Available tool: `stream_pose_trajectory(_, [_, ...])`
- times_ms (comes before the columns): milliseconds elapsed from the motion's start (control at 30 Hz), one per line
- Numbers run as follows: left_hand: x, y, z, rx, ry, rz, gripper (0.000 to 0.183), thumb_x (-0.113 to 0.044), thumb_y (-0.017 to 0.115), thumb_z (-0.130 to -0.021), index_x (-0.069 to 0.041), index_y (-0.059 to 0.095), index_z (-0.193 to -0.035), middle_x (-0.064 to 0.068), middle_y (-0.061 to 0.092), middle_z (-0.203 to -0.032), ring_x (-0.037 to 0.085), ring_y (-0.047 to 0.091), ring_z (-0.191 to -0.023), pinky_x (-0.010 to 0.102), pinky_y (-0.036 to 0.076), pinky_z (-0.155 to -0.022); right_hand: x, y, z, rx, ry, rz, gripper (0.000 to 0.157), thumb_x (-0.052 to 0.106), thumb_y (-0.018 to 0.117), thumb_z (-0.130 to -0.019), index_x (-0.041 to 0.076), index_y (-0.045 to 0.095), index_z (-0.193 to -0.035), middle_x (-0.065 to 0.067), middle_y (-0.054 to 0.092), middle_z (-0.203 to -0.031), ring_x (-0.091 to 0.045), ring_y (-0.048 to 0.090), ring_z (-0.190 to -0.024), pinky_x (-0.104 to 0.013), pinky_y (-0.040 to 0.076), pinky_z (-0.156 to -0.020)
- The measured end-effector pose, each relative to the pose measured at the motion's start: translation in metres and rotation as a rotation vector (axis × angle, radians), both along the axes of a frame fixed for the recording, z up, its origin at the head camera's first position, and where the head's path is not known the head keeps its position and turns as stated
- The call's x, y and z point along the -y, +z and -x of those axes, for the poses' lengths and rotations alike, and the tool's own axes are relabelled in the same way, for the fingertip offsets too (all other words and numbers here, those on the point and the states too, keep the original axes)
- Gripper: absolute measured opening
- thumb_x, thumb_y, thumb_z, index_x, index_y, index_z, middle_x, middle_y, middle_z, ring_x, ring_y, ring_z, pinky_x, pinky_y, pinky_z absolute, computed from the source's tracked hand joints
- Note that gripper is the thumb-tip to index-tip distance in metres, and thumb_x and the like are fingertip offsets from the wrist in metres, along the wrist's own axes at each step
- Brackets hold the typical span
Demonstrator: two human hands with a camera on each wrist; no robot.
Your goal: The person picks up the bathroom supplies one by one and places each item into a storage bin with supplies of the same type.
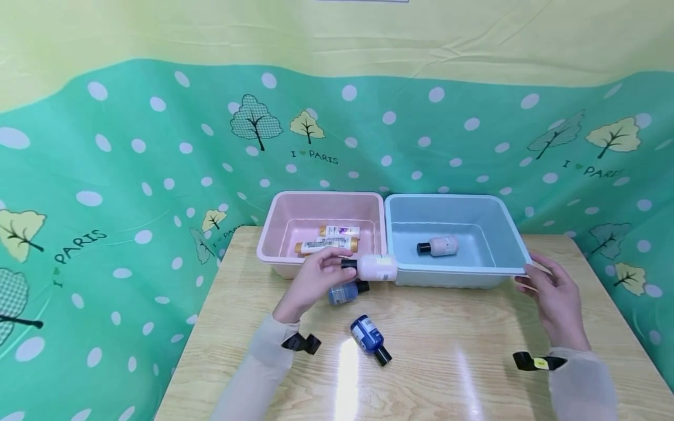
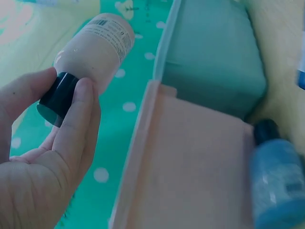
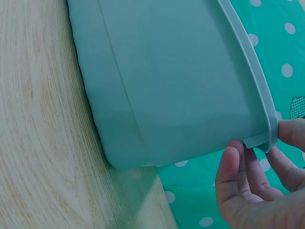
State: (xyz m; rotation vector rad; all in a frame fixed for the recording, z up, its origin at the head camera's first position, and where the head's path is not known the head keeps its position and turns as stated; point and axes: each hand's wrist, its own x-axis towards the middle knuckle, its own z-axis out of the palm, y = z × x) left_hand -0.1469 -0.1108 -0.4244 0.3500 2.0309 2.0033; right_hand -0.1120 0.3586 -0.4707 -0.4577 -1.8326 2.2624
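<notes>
My left hand (image 1: 314, 279) pinches the black cap of a pale pink bottle (image 1: 377, 268), held sideways above the front rims where the two bins meet. In the left wrist view, thumb and fingers close around the cap, and the bottle (image 2: 97, 50) shows a printed label. My right hand (image 1: 554, 295) grips the front right corner of the light blue bin (image 1: 458, 269). The right wrist view shows its thumb over the bin's rim (image 3: 255, 71) and fingers beneath. Another pale pink bottle (image 1: 444, 246) with a black cap lies inside the blue bin.
Left of the blue bin stands a pink bin (image 1: 326, 199) holding white tubes (image 1: 341, 230) with orange-gold caps. On the wooden table (image 1: 447, 351) lie a greyish-blue bottle (image 1: 343, 293), partly under the left hand, and a dark blue bottle (image 1: 367, 333). A green dotted cloth (image 1: 432, 158) hangs behind.
</notes>
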Motion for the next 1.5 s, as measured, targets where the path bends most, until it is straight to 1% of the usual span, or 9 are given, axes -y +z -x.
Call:
stream_pose_trajectory(167, [-0.02,0.015,0.018,-0.028,-0.015,0.011,0.043,-0.019,0.079,-0.089,-0.009,0.064,-0.128,0.011,0.067,-0.114,0.025,0.067,-0.099,0.034,0.058,-0.085,0.002,0.0,0.0,-0.008,-0.004,-0.003,0.053,0.02,0.072,-0.094,0.013,0.055,-0.143,0.005,0.07,-0.109,-0.012,0.07,-0.085,-0.023,0.059,-0.068])
stream_pose_trajectory(400, [-0.052,0.035,0.048,-0.04,-0.045,-0.077,0.048,-0.014,0.077,-0.09,0.001,0.058,-0.131,0.014,0.066,-0.116,0.025,0.068,-0.102,0.036,0.057,-0.089,0.002,0.0,0.0,-0.027,0.0,0.021,0.053,0.018,0.073,-0.093,0.011,0.055,-0.143,0.004,0.072,-0.108,-0.013,0.07,-0.084,-0.023,0.059,-0.067])
stream_pose_trajectory(533, [-0.075,0.047,0.068,-0.036,-0.077,-0.129,0.043,-0.008,0.076,-0.09,0.002,0.059,-0.128,0.018,0.064,-0.115,0.027,0.069,-0.1,0.037,0.057,-0.09,0.001,0.0,0.0,-0.022,-0.002,0.027,0.053,0.018,0.073,-0.094,0.012,0.055,-0.143,0.004,0.073,-0.106,-0.012,0.071,-0.084,-0.024,0.059,-0.067])
stream_pose_trajectory(667, [-0.101,0.054,0.089,-0.024,-0.089,-0.148,0.036,-0.006,0.078,-0.088,0.0,0.064,-0.121,0.017,0.066,-0.111,0.026,0.07,-0.096,0.037,0.057,-0.088,0.0,0.0,-0.001,-0.012,-0.001,0.027,0.053,0.018,0.073,-0.094,0.012,0.054,-0.143,0.005,0.074,-0.105,-0.012,0.071,-0.084,-0.024,0.059,-0.067])
stream_pose_trajectory(800, [-0.126,0.057,0.109,0.031,-0.109,-0.153,0.037,-0.004,0.079,-0.086,0.0,0.065,-0.12,0.014,0.067,-0.108,0.024,0.071,-0.093,0.037,0.058,-0.087,0.0,0.001,-0.001,-0.014,0.004,0.027,0.054,0.018,0.073,-0.093,0.012,0.054,-0.143,0.005,0.074,-0.104,-0.012,0.071,-0.084,-0.023,0.059,-0.067])
stream_pose_trajectory(1000, [-0.163,0.053,0.136,0.091,-0.131,-0.134,0.039,-0.004,0.079,-0.087,0.0,0.064,-0.122,0.011,0.07,-0.103,0.022,0.072,-0.092,0.032,0.059,-0.083,0.0,0.001,0.0,-0.005,0.003,0.022,0.053,0.019,0.073,-0.093,0.012,0.055,-0.142,0.004,0.074,-0.104,-0.013,0.071,-0.085,-0.024,0.059,-0.067])
stream_pose_trajectory(1167, [-0.189,0.041,0.152,0.114,-0.128,-0.132,0.04,-0.003,0.078,-0.087,0.003,0.064,-0.124,0.01,0.071,-0.099,0.03,0.071,-0.097,0.031,0.06,-0.079,-0.001,0.001,0.0,-0.003,0.007,0.02,0.052,0.018,0.073,-0.094,0.012,0.055,-0.142,0.004,0.073,-0.105,-0.013,0.07,-0.086,-0.024,0.059,-0.069])
stream_pose_trajectory(1333, [-0.202,0.024,0.164,0.133,-0.068,-0.05,0.04,-0.006,0.079,-0.087,0.001,0.065,-0.124,0.008,0.072,-0.095,0.027,0.072,-0.094,0.028,0.06,-0.075,-0.001,0.002,0.0,-0.004,0.014,0.004,0.051,0.018,0.072,-0.094,0.012,0.055,-0.142,0.004,0.073,-0.105,-0.012,0.07,-0.086,-0.024,0.059,-0.069])
stream_pose_trajectory(1500, [-0.203,0.013,0.172,0.151,-0.011,0.039,0.034,-0.005,0.079,-0.087,0.0,0.068,-0.118,0.007,0.07,-0.094,0.02,0.072,-0.085,0.033,0.06,-0.08,-0.002,0.001,0.0,0.002,0.013,-0.005,0.05,0.019,0.072,-0.095,0.013,0.055,-0.142,0.005,0.073,-0.104,-0.012,0.07,-0.085,-0.023,0.059,-0.068])
